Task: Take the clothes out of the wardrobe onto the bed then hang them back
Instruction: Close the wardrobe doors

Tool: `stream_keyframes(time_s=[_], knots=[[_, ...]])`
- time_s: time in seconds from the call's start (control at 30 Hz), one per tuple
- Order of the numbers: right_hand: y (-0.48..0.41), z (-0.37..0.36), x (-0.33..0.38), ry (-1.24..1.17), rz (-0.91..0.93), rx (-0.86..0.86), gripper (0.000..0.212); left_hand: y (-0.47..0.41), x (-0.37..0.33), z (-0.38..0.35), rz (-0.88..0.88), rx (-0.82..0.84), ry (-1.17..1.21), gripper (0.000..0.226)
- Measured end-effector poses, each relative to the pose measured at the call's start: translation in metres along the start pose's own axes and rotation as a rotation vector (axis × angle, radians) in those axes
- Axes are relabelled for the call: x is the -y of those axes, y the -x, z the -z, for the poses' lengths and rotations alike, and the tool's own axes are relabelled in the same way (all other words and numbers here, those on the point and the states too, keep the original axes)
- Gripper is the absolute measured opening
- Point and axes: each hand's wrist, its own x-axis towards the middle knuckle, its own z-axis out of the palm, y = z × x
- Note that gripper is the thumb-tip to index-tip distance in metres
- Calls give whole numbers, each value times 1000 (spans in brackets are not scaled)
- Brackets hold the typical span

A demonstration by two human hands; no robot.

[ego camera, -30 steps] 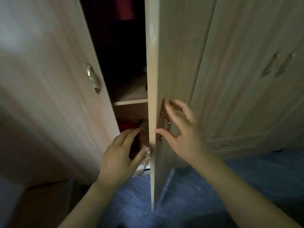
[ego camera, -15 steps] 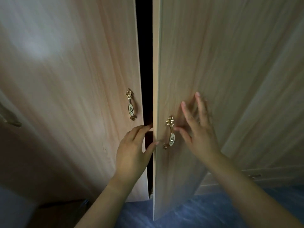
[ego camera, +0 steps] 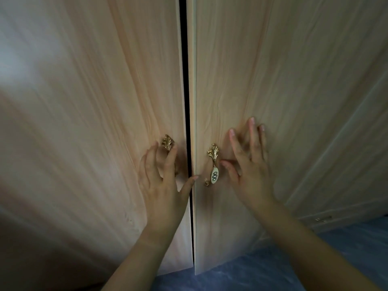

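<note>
A: What is the biggest thing here?

B: The wardrobe (ego camera: 294,80). It fills almost all the view. The left door (ego camera: 94,122) and the right door (ego camera: 283,70) are of light wood grain and nearly shut, with only a thin dark gap (ego camera: 185,80) between them. The right door's edge stands a little forward of the left one. Below is a blue floor (ego camera: 315,259).

A: And the clothes?

B: I cannot see them; the gap is too narrow and too dark to show the inside. The bed is not in the view.

A: What do the hands do?

B: The left hand (ego camera: 161,185) lies spread on the left door. Its fingers (ego camera: 171,162) are apart and hold nothing; they cover the lower part of the left handle (ego camera: 167,141), and the thumb reaches across the gap toward the right door's edge. The right hand (ego camera: 249,171) is also spread flat on the right door, just beside the right handle (ego camera: 213,164), gripping nothing.

A: Any writing?

B: None that I can read. The right handle is gold with a leaf top and a pale oval plate (ego camera: 214,176) with a small dark pattern.
</note>
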Motion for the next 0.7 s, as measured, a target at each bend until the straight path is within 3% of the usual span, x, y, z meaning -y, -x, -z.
stream_keyframes(time_s=[0.2, 0.47, 0.57, 0.7], knots=[[-13, -22, -1, 46, -32, -37, 54, -18, 15, -21, -78, -62, -99, 80], [-15, -37, -5, 118, -77, 3, 69, -17, 20, -40, -131, -113, -246, 69], [-17, -27, -2, 108, -60, 35, 65, -17, 13, -34, -125, -38, -208, 64], [1, 17, -10, -40, -69, 109, 59, -4, -20, -9, 32, 152, -99, 75]])
